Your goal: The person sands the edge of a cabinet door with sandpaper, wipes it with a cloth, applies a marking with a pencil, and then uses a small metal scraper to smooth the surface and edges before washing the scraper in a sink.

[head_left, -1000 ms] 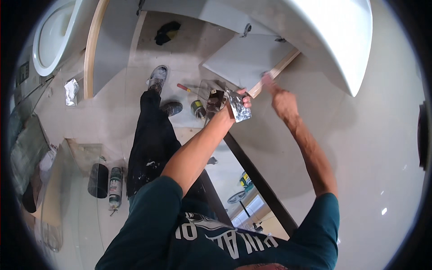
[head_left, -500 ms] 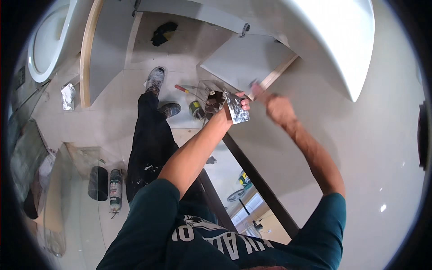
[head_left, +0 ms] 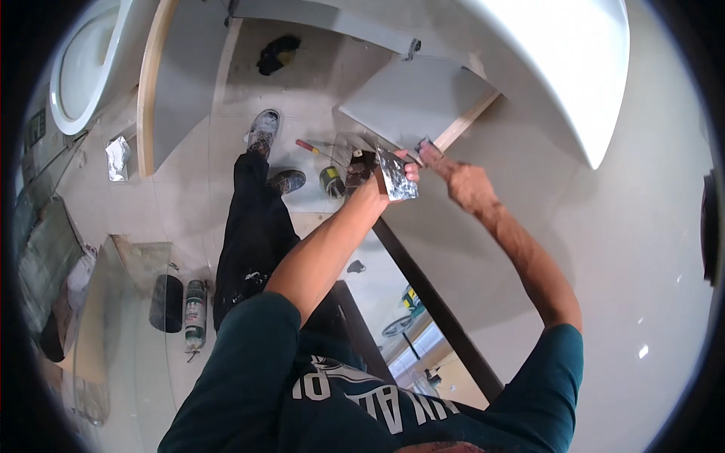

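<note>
My left hand (head_left: pixel 411 171) is closed round a wide metal putty knife (head_left: pixel 396 177), its blade smeared with white paste. Just right of it, my right hand (head_left: pixel 470 187) stretches a finger along a small flat grey blade (head_left: pixel 423 143) and grips it. That blade is beside the lower wooden edge of an open cabinet door (head_left: pixel 423 98), against the pale wall. Whether it touches the door edge, I cannot tell. Partly behind my left wrist stands a clear container with dark contents (head_left: pixel 361 167).
A red-handled tool (head_left: pixel 306 146) and a can (head_left: pixel 331 183) lie near my shoes. Above is a white basin (head_left: pixel 574 68); at left are another open door (head_left: pixel 181 83), a toilet (head_left: pixel 79 83), a glass panel (head_left: pixel 132 332) and a spray can (head_left: pixel 195 313). A dark-framed mirror (head_left: pixel 430 294) leans below my arms.
My right hand, blurred by motion before, now shows sharply with its finger and the small blade slightly left. The putty knife in my left hand has barely shifted.
</note>
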`<state>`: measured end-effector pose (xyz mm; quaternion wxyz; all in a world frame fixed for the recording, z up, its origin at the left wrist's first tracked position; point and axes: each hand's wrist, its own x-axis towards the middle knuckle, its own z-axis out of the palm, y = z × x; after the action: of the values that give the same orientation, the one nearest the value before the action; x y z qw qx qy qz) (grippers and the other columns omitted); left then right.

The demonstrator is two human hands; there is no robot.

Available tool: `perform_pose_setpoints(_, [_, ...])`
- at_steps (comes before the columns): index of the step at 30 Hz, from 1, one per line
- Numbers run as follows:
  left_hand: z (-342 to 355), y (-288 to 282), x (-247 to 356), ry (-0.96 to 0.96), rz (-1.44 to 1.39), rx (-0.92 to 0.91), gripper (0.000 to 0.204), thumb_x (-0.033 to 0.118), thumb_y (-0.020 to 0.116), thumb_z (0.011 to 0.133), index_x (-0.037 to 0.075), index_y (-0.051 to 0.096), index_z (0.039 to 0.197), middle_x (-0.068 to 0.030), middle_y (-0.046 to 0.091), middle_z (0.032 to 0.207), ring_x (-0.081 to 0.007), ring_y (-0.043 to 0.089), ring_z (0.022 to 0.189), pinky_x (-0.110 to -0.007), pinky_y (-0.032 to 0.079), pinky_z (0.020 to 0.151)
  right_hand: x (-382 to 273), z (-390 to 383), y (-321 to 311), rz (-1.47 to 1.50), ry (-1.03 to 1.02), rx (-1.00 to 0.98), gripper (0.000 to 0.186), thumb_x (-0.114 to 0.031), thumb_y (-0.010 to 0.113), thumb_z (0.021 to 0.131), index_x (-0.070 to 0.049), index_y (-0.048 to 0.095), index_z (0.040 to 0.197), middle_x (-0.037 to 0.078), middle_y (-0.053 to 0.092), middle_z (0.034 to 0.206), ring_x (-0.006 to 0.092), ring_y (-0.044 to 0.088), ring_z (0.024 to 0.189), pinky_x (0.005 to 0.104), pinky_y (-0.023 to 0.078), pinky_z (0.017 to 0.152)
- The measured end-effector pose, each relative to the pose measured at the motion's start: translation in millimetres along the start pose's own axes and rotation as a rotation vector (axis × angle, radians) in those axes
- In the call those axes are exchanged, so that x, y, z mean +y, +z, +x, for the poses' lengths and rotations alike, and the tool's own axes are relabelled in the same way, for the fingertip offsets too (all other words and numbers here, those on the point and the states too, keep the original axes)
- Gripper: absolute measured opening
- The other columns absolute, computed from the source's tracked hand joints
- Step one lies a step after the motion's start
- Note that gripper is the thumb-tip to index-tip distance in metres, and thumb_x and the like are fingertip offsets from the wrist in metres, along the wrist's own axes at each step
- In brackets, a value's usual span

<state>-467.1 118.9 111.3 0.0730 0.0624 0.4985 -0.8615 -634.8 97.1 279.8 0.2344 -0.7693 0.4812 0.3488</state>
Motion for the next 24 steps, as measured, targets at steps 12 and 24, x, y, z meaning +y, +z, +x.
perform_pose_setpoints(12, [-1, -2, -3, 0.045, 0.019, 0.041, 0.066, 0.073, 0.049, 0.092, 0.008, 0.046, 0.081, -0.0029, 0.048, 0.069, -0.0204, 0.051, 0.066, -0.033, 0.041, 0.058, -12, 0, 9, 0.104, 0.220, 0.083, 0.078, 0.005, 0.056, 0.081, -0.022, 0.043, 0.153, -0.001, 0.051, 0.152, 0.0282, 0.071, 0.099, 0.0401, 0.060, 0.083])
perform_pose_setpoints(24, [2, -11, 7, 0.020, 0.124, -0.142, 0.069, 0.076, 0.059, 0.083, 0.008, 0.049, 0.081, -0.0015, 0.049, 0.068, -0.0188, 0.052, 0.066, -0.033, 0.044, 0.064, -25, 2, 0, 0.027, 0.145, 0.033, 0.075, -0.004, 0.053, 0.088, -0.024, 0.035, 0.158, -0.005, 0.032, 0.164, 0.0272, 0.072, 0.094, 0.0400, 0.061, 0.082])
